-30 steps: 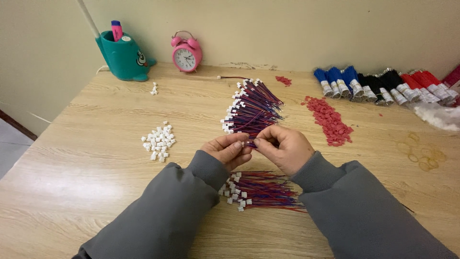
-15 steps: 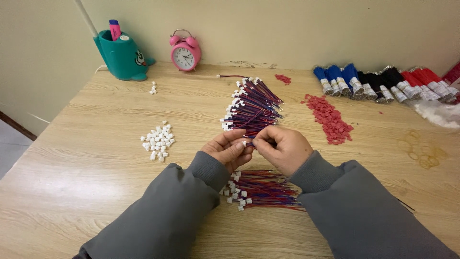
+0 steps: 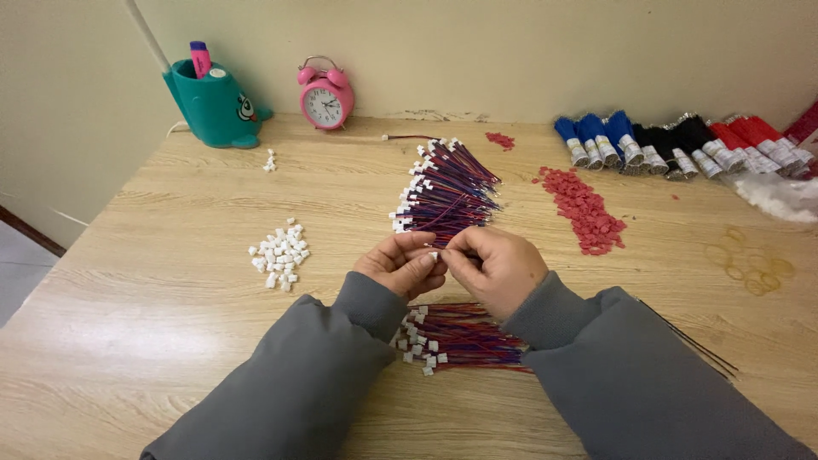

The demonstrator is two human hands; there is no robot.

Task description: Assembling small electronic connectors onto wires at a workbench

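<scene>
Head view: we've got both hands, left (image 3: pixel 399 264) and right (image 3: pixel 497 268), each grip pinching one tiny white connector (image 3: pixel 434 255) above the counter (image 3: pixel 170 324). Teal holder (image 3: pixel 213 106) has a pink marker (image 3: pixel 199 58).

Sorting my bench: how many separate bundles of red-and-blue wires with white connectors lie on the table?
2: a far bundle beyond the hands, a near bundle under the wrists, partly hidden by sleeves.

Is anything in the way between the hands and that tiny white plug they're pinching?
No, nothing visible. The left hand and right hand meet over the table, and their fingers pinch the small white plug directly. The wire bundles lie apart: one beyond the hands, another under the wrists.
</scene>
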